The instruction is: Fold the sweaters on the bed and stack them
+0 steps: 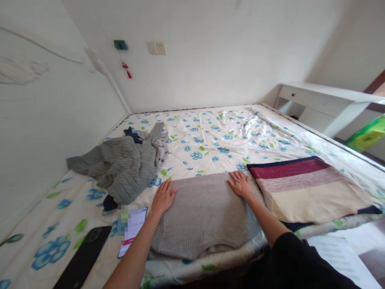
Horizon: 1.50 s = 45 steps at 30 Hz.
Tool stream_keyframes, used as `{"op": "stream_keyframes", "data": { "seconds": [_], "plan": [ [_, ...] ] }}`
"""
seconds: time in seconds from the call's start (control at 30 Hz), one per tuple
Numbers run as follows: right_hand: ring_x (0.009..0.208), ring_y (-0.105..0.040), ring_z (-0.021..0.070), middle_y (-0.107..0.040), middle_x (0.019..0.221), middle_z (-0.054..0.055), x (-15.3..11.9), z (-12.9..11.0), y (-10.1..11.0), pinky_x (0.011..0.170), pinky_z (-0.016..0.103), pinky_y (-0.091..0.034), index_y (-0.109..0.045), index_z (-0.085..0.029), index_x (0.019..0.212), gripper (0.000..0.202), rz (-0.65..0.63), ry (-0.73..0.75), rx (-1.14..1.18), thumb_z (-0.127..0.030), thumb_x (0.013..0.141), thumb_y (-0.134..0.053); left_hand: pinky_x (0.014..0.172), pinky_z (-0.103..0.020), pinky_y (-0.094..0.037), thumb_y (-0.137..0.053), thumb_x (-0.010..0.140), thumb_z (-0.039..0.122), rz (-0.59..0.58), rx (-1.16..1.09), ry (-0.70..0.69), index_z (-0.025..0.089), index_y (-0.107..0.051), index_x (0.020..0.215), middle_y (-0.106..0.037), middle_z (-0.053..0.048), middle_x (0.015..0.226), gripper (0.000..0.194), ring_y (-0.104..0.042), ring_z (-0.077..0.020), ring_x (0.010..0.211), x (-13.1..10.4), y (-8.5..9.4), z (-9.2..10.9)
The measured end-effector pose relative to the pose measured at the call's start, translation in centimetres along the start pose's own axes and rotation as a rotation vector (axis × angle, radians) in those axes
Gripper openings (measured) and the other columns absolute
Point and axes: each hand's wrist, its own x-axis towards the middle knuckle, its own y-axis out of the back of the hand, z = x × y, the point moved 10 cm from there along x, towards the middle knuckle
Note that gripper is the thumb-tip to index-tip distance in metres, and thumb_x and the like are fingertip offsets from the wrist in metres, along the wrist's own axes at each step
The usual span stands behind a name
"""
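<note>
A grey-beige ribbed sweater (207,216) lies flat in front of me on the bed, its neckline toward me. My left hand (164,196) rests open on its far left corner, fingers stretched out. On the far right part of the sweater my right hand (240,184) lies flat, fingers spread. Just right of it is a folded striped sweater (306,188) in navy, dark red, pink and cream. A grey cable-knit sweater (126,164) is heaped to the left, over other clothing.
The bed's floral sheet (192,140) stretches back to the wall. A black phone (82,257) and a second phone with a lit screen (134,228) lie at the left. A white desk (327,104) stands beyond the bed's right edge. Papers (345,257) are at lower right.
</note>
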Motion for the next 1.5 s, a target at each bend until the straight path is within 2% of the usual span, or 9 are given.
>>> {"op": "stream_keyframes", "data": {
  "seconds": [0.17, 0.43, 0.53, 0.77, 0.93, 1.1, 1.23, 1.37, 1.5],
  "plan": [
    [0.175, -0.015, 0.0384, -0.025, 0.188, 0.013, 0.3, -0.2, 1.3, 0.137, 0.069, -0.013, -0.036, -0.021, 0.179, 0.074, 0.033, -0.079, 0.001, -0.060, 0.117, -0.030, 0.139, -0.065, -0.025, -0.040, 0.111, 0.046, -0.036, 0.068, 0.096, 0.012, -0.049, 0.171, -0.041, -0.020, 0.182, 0.070, -0.033, -0.0373, 0.172, -0.2, 1.8, 0.6],
    [0.176, -0.015, 0.0354, -0.022, 0.189, 0.007, -1.1, -18.3, -1.5, 0.139, 0.066, -0.009, -0.036, -0.034, 0.179, 0.069, -0.014, 0.326, 0.109, -0.061, 0.116, -0.031, 0.138, -0.055, -0.032, -0.043, 0.111, 0.035, -0.092, -0.005, -0.164, 0.027, -0.048, 0.174, -0.041, -0.007, 0.184, 0.064, -0.037, -0.0324, 0.170, 1.5, 0.3, 15.0],
    [0.176, -0.017, 0.0342, -0.021, 0.189, 0.008, -1.0, -15.9, -2.2, 0.140, 0.064, -0.009, -0.035, -0.035, 0.180, 0.074, -0.025, 0.286, 0.094, -0.070, 0.115, -0.029, 0.139, -0.053, -0.031, -0.041, 0.114, 0.048, -0.082, 0.004, -0.155, 0.026, -0.052, 0.172, -0.046, -0.010, 0.181, 0.063, -0.041, -0.0304, 0.168, 0.9, -0.7, 12.9],
    [0.177, -0.010, 0.0345, -0.014, 0.191, 0.006, 0.3, 0.9, -0.3, 0.139, 0.067, -0.010, -0.025, -0.034, 0.182, 0.074, -0.046, -0.051, -0.008, -0.066, 0.116, -0.024, 0.139, -0.054, -0.030, -0.035, 0.114, 0.047, -0.037, 0.033, 0.007, 0.013, -0.051, 0.171, -0.044, -0.018, 0.180, 0.068, -0.039, -0.0331, 0.169, -0.1, 0.8, 1.4],
    [0.177, -0.010, 0.0376, -0.001, 0.192, 0.003, -1.4, 5.0, -1.4, 0.137, 0.065, -0.020, -0.017, -0.037, 0.183, 0.073, -0.132, -0.111, 0.093, -0.064, 0.116, -0.025, 0.137, -0.057, -0.034, -0.036, 0.112, 0.044, -0.049, -0.023, 0.082, 0.011, -0.048, 0.171, -0.040, -0.020, 0.182, 0.069, -0.037, -0.0330, 0.171, -3.2, 1.6, -0.7],
    [0.175, -0.016, 0.0387, -0.010, 0.190, 0.017, -4.6, 5.0, -0.1, 0.137, 0.063, -0.020, -0.018, -0.028, 0.184, 0.077, -0.063, -0.159, 0.066, -0.063, 0.116, -0.030, 0.140, -0.059, -0.027, -0.039, 0.110, 0.040, -0.021, -0.008, 0.101, 0.012, -0.049, 0.171, -0.041, -0.020, 0.181, 0.068, -0.035, -0.0343, 0.171, -7.5, 3.9, 0.5],
    [0.177, -0.006, 0.0386, -0.009, 0.191, 0.015, -8.0, -1.4, 2.5, 0.139, 0.063, -0.015, -0.028, -0.024, 0.182, 0.074, 0.091, 0.053, 0.008, -0.053, 0.116, -0.040, 0.142, -0.060, -0.021, -0.039, 0.112, 0.044, 0.016, -0.109, -0.072, 0.020, -0.045, 0.175, -0.038, -0.012, 0.185, 0.068, -0.026, -0.0326, 0.175, -11.5, 5.7, 7.0],
    [0.176, -0.009, 0.0401, -0.012, 0.191, 0.006, -12.8, -8.5, 0.7, 0.140, 0.065, -0.016, -0.033, -0.034, 0.181, 0.072, 0.041, 0.258, 0.085, -0.055, 0.113, -0.047, 0.143, -0.062, -0.019, -0.048, 0.109, 0.057, -0.190, -0.241, -0.237, 0.047, -0.041, 0.175, -0.030, 0.005, 0.187, 0.067, -0.022, -0.0330, 0.176, -16.3, 3.6, 14.0],
    [0.176, -0.013, 0.0409, -0.021, 0.189, -0.002, -16.1, -8.8, -1.6, 0.142, 0.062, -0.012, -0.038, -0.044, 0.177, 0.071, -0.030, 0.258, 0.140, -0.062, 0.110, -0.051, 0.144, -0.059, -0.018, -0.056, 0.105, 0.061, -0.308, -0.211, -0.214, 0.054, -0.042, 0.171, -0.029, 0.008, 0.186, 0.068, -0.021, -0.0327, 0.176, -18.7, 2.4, 14.0]
  ]
}}
